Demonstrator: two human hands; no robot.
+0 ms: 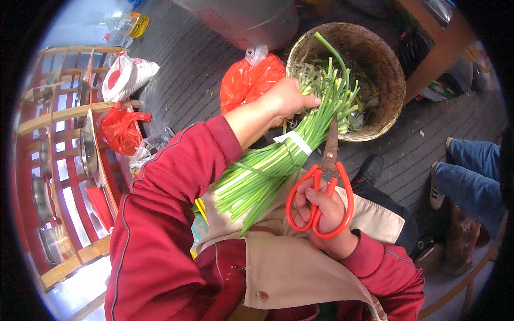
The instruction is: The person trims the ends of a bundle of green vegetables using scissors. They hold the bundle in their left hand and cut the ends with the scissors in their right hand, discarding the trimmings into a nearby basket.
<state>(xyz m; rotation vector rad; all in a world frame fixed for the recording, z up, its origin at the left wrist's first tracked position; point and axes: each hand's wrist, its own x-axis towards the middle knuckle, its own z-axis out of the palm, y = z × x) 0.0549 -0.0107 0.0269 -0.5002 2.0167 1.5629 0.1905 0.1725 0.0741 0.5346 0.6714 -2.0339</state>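
A bunch of long green stalks (261,176), perhaps garlic scapes, lies slantwise across my lap, tied by a white band (299,142). My left hand (290,98) grips its upper end, thumb across the stalks. Those uneven tips reach over the rim of a stained round bucket (391,80); one curved stalk sticks out beyond the others. Plant scraps and clear plastic lie inside the bucket. In my right hand (327,210) are scissors (331,150) with red handles and rusty blades. The blades look nearly closed, their tip by the stalks just above the band.
Beside the bucket sits a full red plastic bag (251,78). A large grey tub (257,20) stands behind it. At left, a wooden rack (60,120) holds metal pans, near a white sack (126,76). Another person's legs in jeans (472,172) are at right, on the dark ribbed floor (180,80).
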